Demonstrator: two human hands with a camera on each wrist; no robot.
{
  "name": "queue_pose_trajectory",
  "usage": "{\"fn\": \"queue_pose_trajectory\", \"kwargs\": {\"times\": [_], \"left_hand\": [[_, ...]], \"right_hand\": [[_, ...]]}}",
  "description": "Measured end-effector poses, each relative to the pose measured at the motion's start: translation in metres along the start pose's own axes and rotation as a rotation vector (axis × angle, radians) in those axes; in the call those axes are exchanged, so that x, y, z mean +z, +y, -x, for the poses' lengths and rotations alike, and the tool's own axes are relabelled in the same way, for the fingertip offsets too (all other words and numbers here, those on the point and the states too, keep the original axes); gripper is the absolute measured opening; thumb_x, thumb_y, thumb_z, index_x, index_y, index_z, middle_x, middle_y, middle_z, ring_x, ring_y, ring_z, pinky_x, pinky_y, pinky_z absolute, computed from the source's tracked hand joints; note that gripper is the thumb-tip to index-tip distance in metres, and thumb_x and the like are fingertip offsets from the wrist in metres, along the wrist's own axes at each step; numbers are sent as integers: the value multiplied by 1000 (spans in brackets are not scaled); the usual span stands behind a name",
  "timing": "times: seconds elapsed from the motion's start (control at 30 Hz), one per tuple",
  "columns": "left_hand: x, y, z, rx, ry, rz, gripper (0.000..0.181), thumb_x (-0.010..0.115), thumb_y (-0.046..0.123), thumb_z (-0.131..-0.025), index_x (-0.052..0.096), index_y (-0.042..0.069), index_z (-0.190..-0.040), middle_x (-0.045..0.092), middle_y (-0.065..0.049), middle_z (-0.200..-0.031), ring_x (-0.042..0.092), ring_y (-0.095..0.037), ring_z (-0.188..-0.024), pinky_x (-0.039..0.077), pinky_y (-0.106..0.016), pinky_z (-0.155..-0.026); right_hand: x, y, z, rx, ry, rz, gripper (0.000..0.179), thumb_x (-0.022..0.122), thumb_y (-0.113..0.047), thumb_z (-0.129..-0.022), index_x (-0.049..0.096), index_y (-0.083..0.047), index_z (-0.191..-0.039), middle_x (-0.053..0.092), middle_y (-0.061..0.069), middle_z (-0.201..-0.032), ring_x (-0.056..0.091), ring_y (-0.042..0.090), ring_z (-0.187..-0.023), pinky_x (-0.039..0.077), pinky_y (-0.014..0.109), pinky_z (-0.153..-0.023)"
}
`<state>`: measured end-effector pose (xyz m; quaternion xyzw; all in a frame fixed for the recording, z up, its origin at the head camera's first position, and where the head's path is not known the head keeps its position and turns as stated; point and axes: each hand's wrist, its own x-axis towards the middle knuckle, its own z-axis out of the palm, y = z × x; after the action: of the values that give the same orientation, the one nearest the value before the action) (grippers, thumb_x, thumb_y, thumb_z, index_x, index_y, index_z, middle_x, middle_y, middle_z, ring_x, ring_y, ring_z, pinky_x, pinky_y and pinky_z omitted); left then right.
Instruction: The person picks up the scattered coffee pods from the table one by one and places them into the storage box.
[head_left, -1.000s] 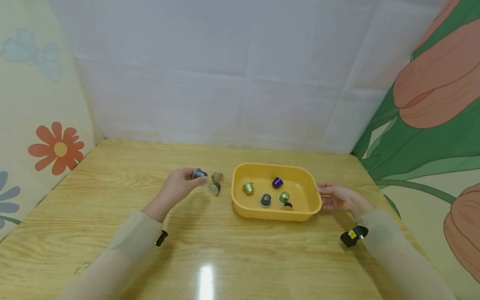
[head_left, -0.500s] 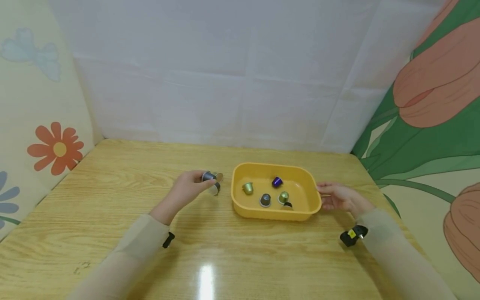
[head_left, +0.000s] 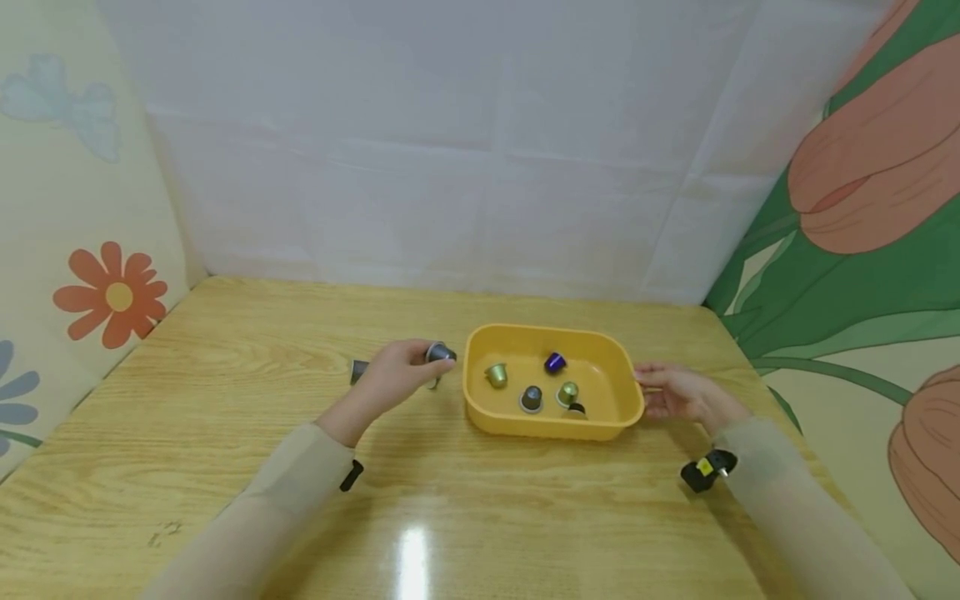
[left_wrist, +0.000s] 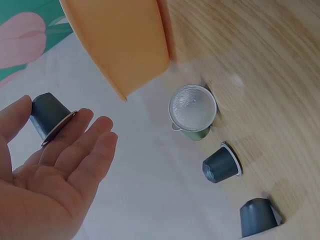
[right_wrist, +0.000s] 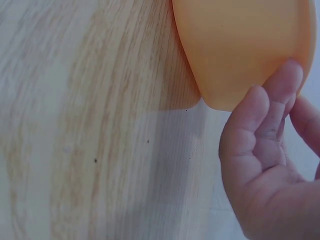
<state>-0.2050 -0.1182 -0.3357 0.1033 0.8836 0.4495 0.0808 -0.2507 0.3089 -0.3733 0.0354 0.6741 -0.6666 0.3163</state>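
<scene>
Between thumb and fingers, my left hand (head_left: 397, 375) pinches a dark coffee capsule (head_left: 440, 352) just left of the yellow basket (head_left: 480, 417). In the left wrist view the held capsule (left_wrist: 49, 116) lies tilted, its rim against the fingers. On the table below are a green capsule with its foil lid facing the camera (left_wrist: 192, 108) and two dark capsules, one nearer (left_wrist: 221, 164) and one at the lower edge (left_wrist: 258, 218). My right hand (head_left: 686, 396) touches the basket's right end with loosely bent fingers (right_wrist: 250, 110) on its outer wall.
Inside the basket lie a pale green capsule (head_left: 497, 376), a purple one (head_left: 555, 363), a dark one (head_left: 532, 399), a green one (head_left: 568, 393) and a partly hidden black one (head_left: 576, 410). A white cloth (head_left: 450, 167) hangs behind the wooden table (head_left: 480, 517).
My left hand has moved right with the dark capsule, toward the basket's left rim, uncovering another dark capsule behind the wrist. The right hand and basket have stayed put.
</scene>
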Motion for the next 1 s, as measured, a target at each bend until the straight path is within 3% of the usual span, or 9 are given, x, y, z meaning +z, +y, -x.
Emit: {"fn": "queue_pose_trajectory", "kwargs": {"times": [0.1,0.33,0.6,1.0], "left_hand": [[0,1,-1,13,-11,-1,43,61,36,-97,62,6,-128,64,-12,-119,57,-30,-115,49,-49,-91],[8,6,-4,59,-51,20,23,63,31,-97,67,10,-107,67,-9,-108,60,-25,-100,50,-41,-81],[15,7,-6,135,-94,66,29,62,30,-97,65,10,-118,65,-6,-117,58,-26,-113,48,-47,-92],[25,15,-14,138,-156,184,26,63,18,-96,65,0,-116,66,-9,-107,61,-24,-104,49,-46,-91]], "right_hand": [[0,0,0,2,5,-5,18,45,-13,-104,61,-19,-98,64,-4,-81,64,11,-72,54,26,-66],[-1,0,0,6,7,-4,18,46,-14,-104,61,-20,-97,65,-4,-81,65,11,-73,54,26,-66],[-2,0,0,8,-1,0,19,45,-15,-104,62,-21,-99,65,-4,-82,65,11,-74,54,26,-66],[-1,-2,0,16,8,-3,19,46,-16,-104,63,-20,-96,65,-3,-83,65,11,-74,55,26,-66]]}}
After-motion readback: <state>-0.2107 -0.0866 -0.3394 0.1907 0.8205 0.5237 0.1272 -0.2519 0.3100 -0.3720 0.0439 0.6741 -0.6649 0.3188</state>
